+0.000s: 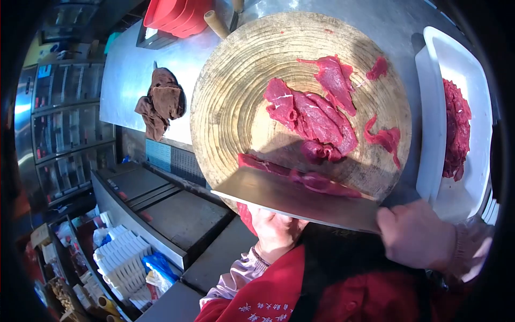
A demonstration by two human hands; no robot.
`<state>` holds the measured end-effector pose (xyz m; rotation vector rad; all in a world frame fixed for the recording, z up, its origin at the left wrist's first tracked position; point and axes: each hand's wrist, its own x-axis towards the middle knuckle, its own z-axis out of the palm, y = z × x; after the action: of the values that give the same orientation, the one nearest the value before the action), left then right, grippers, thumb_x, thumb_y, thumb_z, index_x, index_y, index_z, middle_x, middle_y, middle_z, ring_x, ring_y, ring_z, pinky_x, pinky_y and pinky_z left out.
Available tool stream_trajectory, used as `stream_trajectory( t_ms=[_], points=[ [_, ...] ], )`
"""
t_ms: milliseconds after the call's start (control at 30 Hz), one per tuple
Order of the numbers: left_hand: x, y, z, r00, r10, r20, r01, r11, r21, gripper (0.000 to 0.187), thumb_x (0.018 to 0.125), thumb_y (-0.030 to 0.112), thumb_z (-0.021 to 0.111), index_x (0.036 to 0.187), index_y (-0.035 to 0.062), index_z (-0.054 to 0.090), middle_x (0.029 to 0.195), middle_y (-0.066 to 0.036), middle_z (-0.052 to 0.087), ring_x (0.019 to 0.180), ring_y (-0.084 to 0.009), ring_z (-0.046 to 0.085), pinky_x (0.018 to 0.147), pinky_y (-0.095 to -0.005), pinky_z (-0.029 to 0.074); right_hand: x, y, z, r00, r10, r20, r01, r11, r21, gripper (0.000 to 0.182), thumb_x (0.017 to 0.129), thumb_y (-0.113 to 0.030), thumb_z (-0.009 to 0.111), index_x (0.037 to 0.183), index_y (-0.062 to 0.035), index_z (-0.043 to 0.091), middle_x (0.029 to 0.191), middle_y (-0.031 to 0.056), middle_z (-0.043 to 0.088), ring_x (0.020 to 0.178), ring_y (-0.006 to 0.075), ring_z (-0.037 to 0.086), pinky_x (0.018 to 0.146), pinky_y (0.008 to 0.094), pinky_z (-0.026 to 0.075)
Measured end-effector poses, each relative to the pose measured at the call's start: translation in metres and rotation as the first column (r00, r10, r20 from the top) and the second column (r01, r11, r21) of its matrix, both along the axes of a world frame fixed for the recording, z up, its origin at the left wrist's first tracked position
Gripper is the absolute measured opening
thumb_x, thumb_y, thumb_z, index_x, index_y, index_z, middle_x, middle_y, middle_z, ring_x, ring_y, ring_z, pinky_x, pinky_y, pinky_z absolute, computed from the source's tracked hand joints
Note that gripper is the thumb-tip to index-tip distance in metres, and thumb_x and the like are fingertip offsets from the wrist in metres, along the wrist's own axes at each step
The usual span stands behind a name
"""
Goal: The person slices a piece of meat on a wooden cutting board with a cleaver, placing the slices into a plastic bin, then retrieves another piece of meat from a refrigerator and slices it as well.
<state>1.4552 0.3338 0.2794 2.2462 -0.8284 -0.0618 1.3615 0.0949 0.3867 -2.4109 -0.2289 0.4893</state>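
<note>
My right hand (410,233) is closed round the handle end of a wide cleaver (300,196), its blade reaching left over the near edge of a round wooden chopping block (225,107). Partly behind the blade is my left hand (276,228), fingers curled against a piece of raw red meat (245,216); the blade covers its fingertips. Just beyond the cleaver lies a strip of meat (263,164). Overlapping meat slices (316,118) rest mid-block, with a flat slice (335,80) above them and smaller scraps (383,137) to the right.
At right stands a white tub (432,112) holding a heap of cut meat (456,129). A crumpled brown cloth (163,99) lies on the metal table left of the block. Red containers (177,16) and a wooden handle (215,23) are at the back.
</note>
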Motion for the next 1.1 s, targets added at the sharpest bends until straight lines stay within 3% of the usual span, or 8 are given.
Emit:
stream_trajectory(
  t_ms=[133,333,533,667,700,867,967,1100],
  points=[
    [0.006,-0.002,0.005,0.998,-0.02,0.067,0.02,1.0,0.0,0.041,0.075,0.029,0.078,0.111,0.0203,0.062,0.092,-0.003,0.062,0.088,-0.0304,0.06,0.077,-0.0436,0.046,0.012,0.003,0.01,0.975,0.006,-0.221,-0.033,0.993,-0.116,0.009,0.075,-0.009,0.057,0.076,-0.0011,0.053,0.064,0.0121,0.058,0.057,0.0294,0.063,0.05,0.0411,0.05],
    [0.007,-0.01,0.008,0.979,-0.064,0.195,0.055,0.997,0.052,0.04,0.069,0.032,0.08,0.104,0.0191,0.066,0.1,-0.005,0.061,0.093,-0.03,0.058,0.082,-0.0449,0.045,0.048,0.028,-0.021,0.951,-0.131,0.279,0.047,0.956,0.289,0.013,0.07,-0.004,0.057,0.078,0.0032,0.049,0.058,0.0155,0.056,0.055,0.0365,0.061,0.051,0.0477,0.049],
    [-0.001,-0.003,-0.001,0.998,-0.037,-0.046,0.04,0.997,0.068,0.043,0.059,0.028,0.082,0.099,0.0185,0.067,0.101,-0.006,0.063,0.096,-0.0317,0.059,0.084,-0.047,0.045,0.031,0.018,0.013,0.973,-0.008,-0.229,-0.022,0.992,-0.128,0.009,0.078,-0.009,0.054,0.076,0.0001,0.056,0.063,0.0157,0.059,0.057,0.0314,0.065,0.05,0.0437,0.053],
    [0.01,-0.008,0.0,0.983,-0.044,0.176,0.048,0.999,-0.018,0.035,0.058,0.015,0.076,0.093,0.013,0.069,0.1,-0.007,0.065,0.097,-0.0338,0.058,0.084,-0.0451,0.045,0.078,0.049,-0.025,0.965,-0.167,0.205,0.085,0.931,0.356,0.006,0.077,-0.012,0.059,0.075,-0.0066,0.06,0.073,0.0139,0.061,0.066,0.0307,0.064,0.06,0.0446,0.051],
    [-0.007,-0.012,-0.002,0.886,0.19,-0.422,-0.33,0.899,-0.288,0.034,0.061,0.011,0.074,0.095,0.0117,0.069,0.1,-0.008,0.065,0.1,-0.0342,0.057,0.085,-0.0451,0.044,0.091,0.049,-0.017,0.994,-0.069,0.085,0.038,0.946,0.321,0.006,0.076,-0.009,0.059,0.076,-0.0034,0.058,0.07,0.015,0.06,0.064,0.0324,0.064,0.057,0.044,0.051],
    [0.013,-0.012,0.021,0.981,-0.126,0.148,0.124,0.992,0.022,0.032,0.068,0.014,0.078,0.099,0.009,0.068,0.101,-0.009,0.064,0.099,-0.034,0.056,0.088,-0.0442,0.043,0.025,0.032,-0.024,0.974,-0.143,0.177,0.115,0.98,0.164,0.009,0.07,-0.005,0.062,0.073,0.0008,0.056,0.069,0.0171,0.061,0.064,0.0365,0.064,0.056,0.0446,0.052],
    [0.012,-0.013,0.023,0.982,-0.117,0.15,0.112,0.993,0.038,0.034,0.066,0.008,0.079,0.098,0.0067,0.068,0.1,-0.01,0.063,0.097,-0.0322,0.057,0.087,-0.043,0.045,-0.004,-0.007,0.006,0.96,-0.142,-0.242,0.136,0.99,-0.045,0.006,0.073,-0.004,0.058,0.074,0.0014,0.058,0.064,0.0196,0.06,0.062,0.0384,0.062,0.061,0.0473,0.05],
    [0.008,-0.009,0.022,0.963,-0.127,0.239,0.126,0.992,0.02,0.03,0.064,0.009,0.082,0.091,0.0043,0.069,0.096,-0.011,0.064,0.094,-0.0305,0.059,0.084,-0.0413,0.047,-0.02,-0.01,0.0,0.939,-0.344,-0.019,0.345,0.939,0.019,0.008,0.071,-0.004,0.058,0.071,0.0019,0.052,0.056,0.0189,0.056,0.056,0.0394,0.059,0.054,0.0487,0.046]
  ],
)
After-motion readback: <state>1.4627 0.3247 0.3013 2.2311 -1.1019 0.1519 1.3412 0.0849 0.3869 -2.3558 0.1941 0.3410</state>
